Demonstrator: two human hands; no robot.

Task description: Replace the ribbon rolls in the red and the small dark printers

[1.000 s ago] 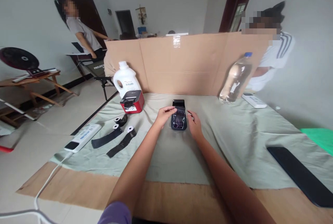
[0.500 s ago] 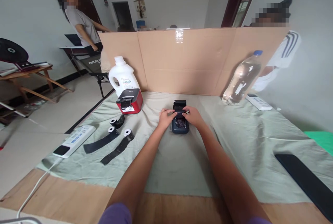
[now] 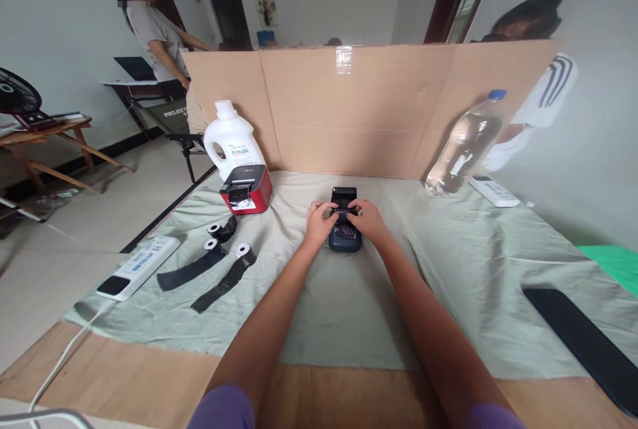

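Note:
A small dark blue and black device (image 3: 345, 241) lies on the green-grey cloth in front of me, its black upper part pointing away. My left hand (image 3: 319, 222) is at its left side, thumb and index finger pinching the left end of a black piece (image 3: 343, 215) across the device's middle. From the right, my right hand (image 3: 367, 220) pinches the other end of that piece. Left of my hands, several black strips wound on white-cored rolls (image 3: 242, 253) lie beside a red and black printer-like box (image 3: 256, 196).
A white jug (image 3: 234, 140) stands behind the red box. Cardboard (image 3: 349, 110) closes off the back. A clear bottle (image 3: 466, 143) leans at the right. White power strips (image 3: 139, 268) and a black phone-like slab (image 3: 578, 343) lie on the cloth. Two people are beyond.
The camera view has shifted slightly. My fingers have moved a little on the device, the left index finger now reaching further over the black piece.

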